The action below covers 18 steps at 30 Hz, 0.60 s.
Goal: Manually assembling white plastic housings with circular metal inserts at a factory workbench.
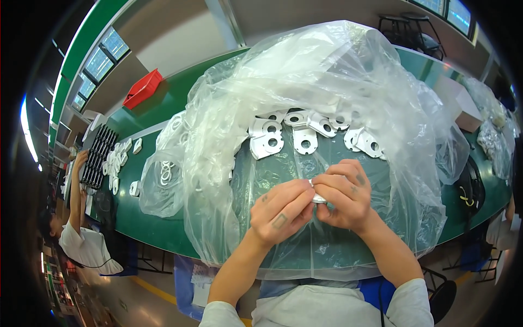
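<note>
I have both bare hands meeting over the clear plastic sheet [332, 71], the left hand [279, 212] and the right hand [347, 194] each with thumb and fingers drawn in tight on one small silver-white piece [318, 199]; that piece sits between the two sets of fingertips, above the plastic and near the middle of the table's [158, 229] front side; most of it is covered by the fingers, so I cannot tell its full shape, nor how hard either hand presses; to handle it well, I would judge that even, light pressure from both sides matters most, wrists steady and the piece level, with one hand bearing it while the other's fingers adjust; the loose silver-white plates [299, 134] with round holes lie in a spread beyond the hands, apart from them, some overlapping; I would work on this side of them, watching that no slack fold of plastic gets caught under a fingertip.
</note>
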Tool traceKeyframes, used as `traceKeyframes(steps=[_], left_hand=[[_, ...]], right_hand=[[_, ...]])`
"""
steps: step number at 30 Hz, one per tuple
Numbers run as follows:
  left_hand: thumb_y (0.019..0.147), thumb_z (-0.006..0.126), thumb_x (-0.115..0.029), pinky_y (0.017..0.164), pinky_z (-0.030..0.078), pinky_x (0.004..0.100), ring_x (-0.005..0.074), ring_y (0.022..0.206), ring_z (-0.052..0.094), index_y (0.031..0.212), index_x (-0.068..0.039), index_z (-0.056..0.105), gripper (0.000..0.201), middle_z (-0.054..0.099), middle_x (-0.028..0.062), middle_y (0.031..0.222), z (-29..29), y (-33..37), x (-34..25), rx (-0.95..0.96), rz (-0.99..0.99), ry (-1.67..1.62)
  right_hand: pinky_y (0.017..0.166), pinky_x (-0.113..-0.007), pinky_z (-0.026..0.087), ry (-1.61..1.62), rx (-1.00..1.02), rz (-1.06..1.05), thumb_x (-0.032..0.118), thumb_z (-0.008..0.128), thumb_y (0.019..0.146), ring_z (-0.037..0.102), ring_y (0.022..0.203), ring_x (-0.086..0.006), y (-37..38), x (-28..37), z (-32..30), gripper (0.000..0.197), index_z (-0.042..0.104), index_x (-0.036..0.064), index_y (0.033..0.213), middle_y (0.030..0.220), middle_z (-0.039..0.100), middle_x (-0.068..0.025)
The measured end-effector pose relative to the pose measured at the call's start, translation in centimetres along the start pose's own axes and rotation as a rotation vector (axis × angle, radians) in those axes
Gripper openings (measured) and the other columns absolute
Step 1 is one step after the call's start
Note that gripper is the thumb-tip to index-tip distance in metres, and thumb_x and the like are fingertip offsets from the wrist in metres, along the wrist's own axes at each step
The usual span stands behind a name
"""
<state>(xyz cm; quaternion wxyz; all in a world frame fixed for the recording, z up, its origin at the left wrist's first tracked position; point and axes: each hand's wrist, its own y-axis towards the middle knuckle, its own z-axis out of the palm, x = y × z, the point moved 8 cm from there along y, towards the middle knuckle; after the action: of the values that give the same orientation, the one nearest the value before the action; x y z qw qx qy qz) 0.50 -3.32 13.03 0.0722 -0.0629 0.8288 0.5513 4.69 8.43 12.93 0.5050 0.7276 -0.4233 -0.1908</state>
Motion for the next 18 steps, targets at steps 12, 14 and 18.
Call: traceKeyframes(steps=[12, 14, 18], left_hand=[[0.074, 0.067, 0.001, 0.057, 0.047, 0.0250, 0.0157, 0.064, 0.061, 0.089, -0.002, 0.064, 0.017, 0.063, 0.0087, 0.077, 1.3, -1.6, 5.6, 0.116, -0.508, -0.188], [0.083, 0.063, -0.005, 0.063, 0.047, 0.0228, 0.0117, 0.070, 0.060, 0.095, 0.001, 0.064, 0.014, 0.064, 0.0071, 0.081, 2.8, -4.0, 8.3, 0.108, -0.876, -0.409], [0.082, 0.063, -0.004, 0.069, 0.049, 0.0247, 0.0127, 0.080, 0.062, 0.107, 0.002, 0.059, 0.026, 0.064, 0.0075, 0.096, 4.2, -6.1, 9.3, 0.096, -1.109, -0.663]], right_hand=[[0.069, -0.032, 0.047, 0.686, 0.371, 0.810, 0.016, 0.049, 0.091, 0.061, 0.079, -0.0212, -4.4, -4.5, 5.9, 0.018, 0.057, 0.0006, 0.093, 0.083, 0.060, -0.0089], [0.066, -0.028, 0.047, 0.917, 0.328, 1.015, 0.020, 0.041, 0.097, 0.060, 0.077, -0.0117, -6.5, -5.2, 7.6, 0.024, 0.056, 0.0001, 0.099, 0.084, 0.060, -0.0053], [0.062, -0.027, 0.052, 1.134, 0.184, 1.210, 0.021, 0.041, 0.097, 0.061, 0.075, -0.0131, -8.2, -6.0, 8.5, 0.025, 0.053, 0.0014, 0.106, 0.090, 0.060, -0.0055]])
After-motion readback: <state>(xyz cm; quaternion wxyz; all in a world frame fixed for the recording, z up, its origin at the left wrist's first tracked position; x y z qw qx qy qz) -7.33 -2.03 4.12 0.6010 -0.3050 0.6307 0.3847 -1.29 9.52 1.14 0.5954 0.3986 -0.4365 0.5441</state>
